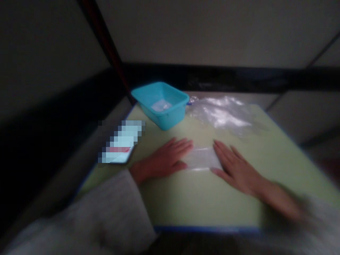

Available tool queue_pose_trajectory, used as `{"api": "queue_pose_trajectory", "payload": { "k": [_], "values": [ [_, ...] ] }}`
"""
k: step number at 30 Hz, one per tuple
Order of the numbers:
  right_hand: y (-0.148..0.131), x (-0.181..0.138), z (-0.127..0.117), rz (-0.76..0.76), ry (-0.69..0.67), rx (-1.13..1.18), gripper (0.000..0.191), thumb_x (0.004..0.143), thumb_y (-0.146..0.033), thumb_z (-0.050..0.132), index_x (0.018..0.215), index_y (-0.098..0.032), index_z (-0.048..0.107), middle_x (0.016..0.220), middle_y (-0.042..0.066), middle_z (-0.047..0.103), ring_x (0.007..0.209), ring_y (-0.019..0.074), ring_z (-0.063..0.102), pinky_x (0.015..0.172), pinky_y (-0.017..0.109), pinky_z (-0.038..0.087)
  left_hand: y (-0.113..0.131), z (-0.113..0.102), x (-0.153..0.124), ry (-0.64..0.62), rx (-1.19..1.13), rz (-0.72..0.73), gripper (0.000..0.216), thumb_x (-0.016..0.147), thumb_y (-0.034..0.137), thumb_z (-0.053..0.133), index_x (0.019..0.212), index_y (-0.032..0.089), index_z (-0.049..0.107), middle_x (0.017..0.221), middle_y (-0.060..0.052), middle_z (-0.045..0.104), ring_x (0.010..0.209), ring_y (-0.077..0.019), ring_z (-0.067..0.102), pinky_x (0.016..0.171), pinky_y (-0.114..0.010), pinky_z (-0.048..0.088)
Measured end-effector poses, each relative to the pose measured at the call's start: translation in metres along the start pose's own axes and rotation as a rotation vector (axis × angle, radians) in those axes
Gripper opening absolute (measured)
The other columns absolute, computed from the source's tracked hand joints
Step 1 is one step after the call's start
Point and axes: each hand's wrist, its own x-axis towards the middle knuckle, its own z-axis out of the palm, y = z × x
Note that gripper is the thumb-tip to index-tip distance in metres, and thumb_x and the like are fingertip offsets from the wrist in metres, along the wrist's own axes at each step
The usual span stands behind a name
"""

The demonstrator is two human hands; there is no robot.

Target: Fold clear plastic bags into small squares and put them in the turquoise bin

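Observation:
My left hand lies flat on the pale green mat, fingers stretched out and together, touching the left end of a small clear plastic bag. My right hand lies flat on the right end of the same bag, fingers extended. The bag rests flat between both hands. The picture is blurred, so I cannot make out whether anything is inside the bag.
A turquoise plastic tub stands at the far left of the mat with something pale inside. A heap of clear plastic bags lies behind my right hand. A phone lies at the mat's left edge. Walls close off the back.

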Motion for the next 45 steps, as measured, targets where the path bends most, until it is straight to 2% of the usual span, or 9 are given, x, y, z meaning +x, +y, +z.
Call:
{"api": "queue_pose_trajectory", "payload": {
  "k": [4,8,11,15,18,22,29,35,45],
  "values": [
    [-0.001,0.001,0.002,0.019,0.016,0.007,0.078,0.092,-0.057,0.03,0.148,-0.015,-0.005,0.15,0.017,0.025,0.138,0.0267,0.023,0.108,0.051,0.026,0.002,-0.001,0.001,0.066,-0.01,-0.109,0.062,0.094,0.048,0.031,0.144,0.012,0.023,0.152,-0.013,0.023,0.142,-0.0214,0.015,0.115,-0.044,0.012],
    [0.0,0.0,0.005,0.015,0.031,-0.005,0.079,0.091,-0.057,0.031,0.149,-0.013,-0.001,0.149,0.018,0.026,0.138,0.0273,0.024,0.108,0.051,0.026,0.045,0.0,0.023,0.193,0.012,-0.063,0.06,0.094,0.045,0.032,0.141,0.007,0.029,0.151,-0.016,0.024,0.142,-0.0231,0.015,0.115,-0.042,0.015],
    [0.002,-0.001,0.007,-0.015,0.024,-0.029,0.078,0.091,-0.055,0.031,0.149,-0.011,0.002,0.149,0.019,0.027,0.138,0.0276,0.022,0.108,0.051,0.027,0.084,0.004,0.045,0.191,0.016,-0.098,0.064,0.093,0.048,0.032,0.138,0.002,0.031,0.149,-0.018,0.026,0.14,-0.0249,0.019,0.116,-0.038,0.017],
    [0.004,-0.001,0.01,-0.025,-0.013,-0.077,0.072,0.093,-0.046,0.032,0.148,-0.01,0.004,0.15,0.019,0.026,0.139,0.0271,0.021,0.107,0.05,0.029,0.106,0.018,0.063,0.197,0.029,-0.14,0.075,0.091,0.056,0.03,0.14,-0.001,0.025,0.149,-0.021,0.025,0.14,-0.0259,0.019,0.116,-0.036,0.016],
    [0.006,-0.002,0.012,-0.046,-0.011,-0.087,0.073,0.092,-0.047,0.032,0.148,-0.01,0.002,0.15,0.02,0.024,0.139,0.0278,0.02,0.106,0.05,0.029,0.104,0.027,0.064,0.198,0.054,-0.162,0.079,0.09,0.059,0.028,0.14,-0.002,0.023,0.15,-0.022,0.02,0.141,-0.0266,0.017,0.116,-0.036,0.016],
    [0.011,-0.003,0.016,-0.098,0.045,-0.072,0.082,0.091,-0.059,0.023,0.147,-0.007,-0.007,0.149,0.022,0.023,0.139,0.0297,0.019,0.105,0.052,0.03,0.098,0.031,0.057,0.179,0.082,-0.209,0.082,0.09,0.063,0.021,0.14,-0.001,0.025,0.15,-0.021,0.022,0.141,-0.0263,0.017,0.116,-0.037,0.016],
    [0.009,-0.002,0.016,-0.07,0.069,-0.035,0.084,0.088,-0.066,0.013,0.146,-0.011,-0.014,0.148,0.022,0.026,0.138,0.0299,0.023,0.105,0.052,0.029,0.093,0.035,0.049,0.209,0.119,-0.258,0.084,0.088,0.066,0.023,0.138,-0.001,0.03,0.149,-0.022,0.025,0.14,-0.0283,0.02,0.115,-0.039,0.02],
    [0.003,-0.001,0.012,0.002,0.074,-0.018,0.079,0.091,-0.06,0.023,0.147,-0.015,-0.01,0.149,0.019,0.028,0.137,0.0285,0.026,0.106,0.051,0.028,0.088,0.035,0.044,0.25,0.108,-0.275,0.081,0.089,0.063,0.024,0.137,-0.001,0.032,0.147,-0.023,0.028,0.139,-0.03,0.023,0.113,-0.043,0.022],
    [0.005,-0.001,0.011,-0.015,0.076,-0.03,0.075,0.093,-0.057,0.021,0.147,-0.016,-0.012,0.148,0.019,0.029,0.136,0.0296,0.027,0.105,0.052,0.03,0.081,0.026,0.036,0.191,0.124,-0.312,0.079,0.09,0.062,0.022,0.138,-0.001,0.031,0.148,-0.023,0.027,0.139,-0.0297,0.021,0.114,-0.043,0.018]
  ]
}}
